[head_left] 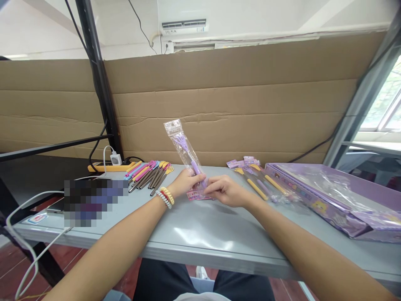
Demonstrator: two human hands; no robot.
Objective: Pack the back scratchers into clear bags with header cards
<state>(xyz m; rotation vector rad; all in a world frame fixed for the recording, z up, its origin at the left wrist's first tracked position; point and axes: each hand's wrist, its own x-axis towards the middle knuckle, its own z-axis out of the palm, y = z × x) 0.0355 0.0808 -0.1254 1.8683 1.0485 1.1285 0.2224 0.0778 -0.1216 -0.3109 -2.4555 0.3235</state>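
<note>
1. Over the middle of the grey surface (200,240), I have a lilac back scratcher (196,167) raised at a tilt, its clawed head inside a clear bag (188,154) and leaning away to the upper left.
2. My left hand (184,182) is closed around the lower handle, thumb along the bag.
3. My right hand (227,190) is narrow, fingertips drawn together at the bag's lower end; whether they grip film or only touch it, I cannot tell.
4. A pink printed card (194,195) shows beneath both hands. I cannot make out whether it is attached to the bag.
5. I judge the thin film the weak point: a hard tug with the right fingertips could crease or split it.
6. The claws could snag or pierce the film if I pushed the handle upward too sharply.
7. With only the left hand clearly taking the weight, slick plastic might let the handle slide out through a loose grip.
8. A wide swing right could knock the bagged scratchers (257,189) or the purple box (316,205) beside them; a swing left could scatter the pile of loose scratchers (151,172), since some look stacked loosely.
</note>
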